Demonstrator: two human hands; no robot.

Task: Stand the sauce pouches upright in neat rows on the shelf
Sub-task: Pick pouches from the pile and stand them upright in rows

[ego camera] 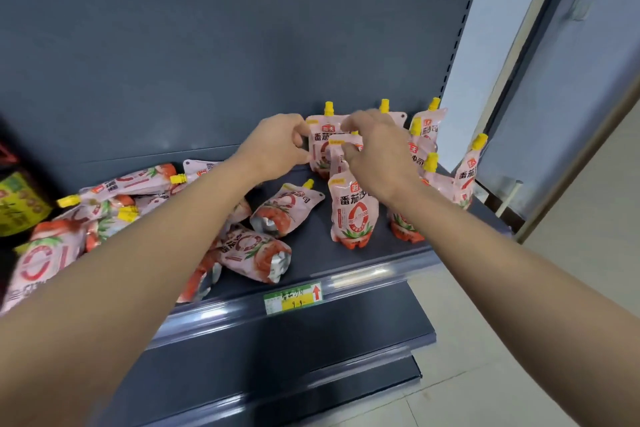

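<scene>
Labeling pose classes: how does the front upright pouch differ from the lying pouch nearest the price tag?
Pose: the front upright pouch stands on its base, while the lying pouch rests on its side.
Base: the upright one's base is down on the shelf; the lying one's silver base faces the front edge, near the price tag.
Contact: the right hand is at the upright one's top; nothing touches the lying one.
Shared: same pink tomato print.

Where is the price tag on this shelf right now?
In the head view, the price tag sits on the shelf's front rail, near the middle, just below the lying pouch and between the two forearms.
</scene>
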